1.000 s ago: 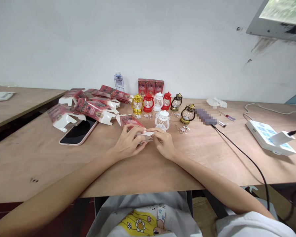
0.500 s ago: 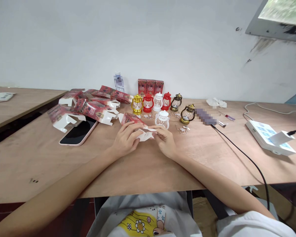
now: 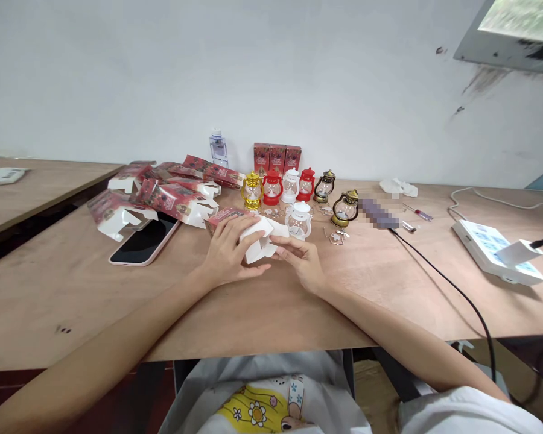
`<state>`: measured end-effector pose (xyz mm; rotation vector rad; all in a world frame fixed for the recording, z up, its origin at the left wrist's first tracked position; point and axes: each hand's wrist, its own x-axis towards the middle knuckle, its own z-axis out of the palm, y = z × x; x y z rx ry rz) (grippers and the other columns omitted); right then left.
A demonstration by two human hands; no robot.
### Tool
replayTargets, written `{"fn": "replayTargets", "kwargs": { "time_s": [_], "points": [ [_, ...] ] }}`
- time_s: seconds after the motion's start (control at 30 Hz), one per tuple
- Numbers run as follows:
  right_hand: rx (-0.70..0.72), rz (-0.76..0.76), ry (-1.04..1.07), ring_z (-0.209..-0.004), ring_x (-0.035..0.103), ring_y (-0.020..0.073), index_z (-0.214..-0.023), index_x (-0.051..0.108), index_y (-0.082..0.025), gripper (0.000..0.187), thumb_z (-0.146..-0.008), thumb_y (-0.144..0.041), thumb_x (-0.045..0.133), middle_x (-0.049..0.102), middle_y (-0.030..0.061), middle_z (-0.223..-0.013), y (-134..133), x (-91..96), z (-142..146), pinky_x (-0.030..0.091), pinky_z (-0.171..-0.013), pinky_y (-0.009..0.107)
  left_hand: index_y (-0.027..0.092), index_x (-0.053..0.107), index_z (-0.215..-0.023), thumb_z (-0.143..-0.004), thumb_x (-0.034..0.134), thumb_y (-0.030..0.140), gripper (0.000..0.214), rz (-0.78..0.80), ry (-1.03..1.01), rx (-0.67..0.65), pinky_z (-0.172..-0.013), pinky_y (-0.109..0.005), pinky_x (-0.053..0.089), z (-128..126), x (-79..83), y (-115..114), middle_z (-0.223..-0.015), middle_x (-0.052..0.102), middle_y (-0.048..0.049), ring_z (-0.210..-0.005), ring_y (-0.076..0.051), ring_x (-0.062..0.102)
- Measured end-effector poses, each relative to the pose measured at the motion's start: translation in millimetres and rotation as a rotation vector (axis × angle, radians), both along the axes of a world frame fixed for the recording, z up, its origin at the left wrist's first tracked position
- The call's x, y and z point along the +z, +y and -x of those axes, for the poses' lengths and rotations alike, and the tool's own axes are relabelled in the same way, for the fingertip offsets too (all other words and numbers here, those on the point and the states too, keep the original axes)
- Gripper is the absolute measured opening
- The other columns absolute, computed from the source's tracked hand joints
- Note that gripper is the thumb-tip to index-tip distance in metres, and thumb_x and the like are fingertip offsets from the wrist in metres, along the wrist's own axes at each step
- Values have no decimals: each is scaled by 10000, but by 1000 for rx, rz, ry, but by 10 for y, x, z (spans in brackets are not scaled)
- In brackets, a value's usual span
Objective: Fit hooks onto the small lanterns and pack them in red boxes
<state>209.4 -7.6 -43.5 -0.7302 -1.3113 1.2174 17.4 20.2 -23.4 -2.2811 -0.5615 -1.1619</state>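
Note:
A red printed cardboard box (image 3: 256, 243) lies tilted between my hands, its white inner flaps spread at the near right end. My left hand (image 3: 228, 250) is wrapped over the box's left side, thumb below the opening. The fingers of my right hand (image 3: 301, 259) pinch a white flap at the right of that opening. Just behind stands a white mini lantern (image 3: 298, 220). Beyond it is a row with a gold lantern (image 3: 252, 191), red lanterns (image 3: 272, 188), another white one and a bronze one. A second bronze lantern (image 3: 345, 209) stands nearer, to the right.
Several unfolded red boxes (image 3: 172, 202) and a phone (image 3: 145, 241) lie on the left. Against the wall stand a bottle (image 3: 218, 149) and three closed boxes (image 3: 277, 159). Small metal hooks (image 3: 337, 236), a screwdriver (image 3: 419, 213), a cable and a power strip (image 3: 498, 252) are on the right.
The box has turned so its open white end faces me more, its flaps standing further out. My left thumb has moved off the flap; my right hand stays at the box's right end.

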Motion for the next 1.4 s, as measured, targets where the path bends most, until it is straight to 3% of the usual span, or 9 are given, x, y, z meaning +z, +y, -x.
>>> {"fn": "replayTargets", "kwargs": {
  "time_s": [0.13, 0.27, 0.37, 0.5, 0.63, 0.8, 1.03, 1.4],
  "points": [
    [-109, -43, -42, -728, 672, 158, -768, 675, -192, 245, -694, -414, 750, 707, 17, -771, -32, 26, 38, 597, -761, 354, 204, 476, -1178, -720, 706, 370, 538, -62, -49, 15, -852, -435, 487, -11, -7, -1, -1140, 610, -153, -1058, -292, 603],
    [-162, -24, -5, -663, 646, 142, -703, 473, -214, 389, -634, -427, 791, 632, -27, -699, -32, 7, 59, 603, -631, 313, 197, 504, -1089, -714, 692, 333, 441, -106, -49, -12, -817, -428, 490, -23, -13, -10, -1094, 622, -145, -1003, -280, 616],
    [-96, -64, -13, -723, 657, 150, -810, 414, -241, 430, -668, -450, 763, 625, -34, -760, -52, 7, 38, 605, -606, 309, 225, 517, -1013, -722, 661, 313, 336, -90, -47, -19, -815, -423, 483, -12, -10, -14, -1084, 629, -111, -981, -262, 620],
    [31, -227, -100, -858, 659, 158, -1125, 450, -268, 374, -849, -495, 561, 648, 15, -918, -95, 38, -17, 610, -676, 323, 229, 524, -976, -698, 658, 279, 313, -57, -106, -10, -820, -410, 469, 14, 1, -18, -1082, 641, -91, -967, -251, 621],
    [37, -311, -195, -939, 628, 154, -1252, 480, -300, 368, -910, -434, 492, 622, 34, -1021, -82, 26, -36, 595, -740, 315, 224, 516, -944, -683, 654, 261, 297, -61, -130, 7, -793, -386, 463, -2, 16, -52, -1042, 657, -77, -922, -238, 638],
    [78, -302, -243, -1060, 593, 171, -1113, 566, -285, 287, -841, -353, 626, 588, 40, -1145, -45, -19, -11, 548, -853, 329, 210, 526, -926, -688, 618, 226, 256, -67, -58, -21, -735, -362, 451, -59, 14, -104, -1007, 679, -81, -910, -241, 651],
    [125, -212, -136, -884, 625, 129, -926, 480, -258, 229, -797, -298, 666, 588, -3, -948, -66, 19, 12, 544, -761, 288, 205, 535, -913, -685, 594, 222, 236, -71, 4, -55, -712, -354, 438, -73, -18, -99, -983, 687, -85, -892, -245, 649],
    [21, -184, -122, -803, 600, 125, -878, 482, -238, 263, -748, -320, 696, 539, -16, -884, -26, 3, 33, 530, -750, 304, 212, 421, -1102, -721, 630, 247, 436, 30, 37, -117, -759, -382, 434, -58, 1, -62, -1021, 672, -106, -928, -251, 654]
  ]
}}
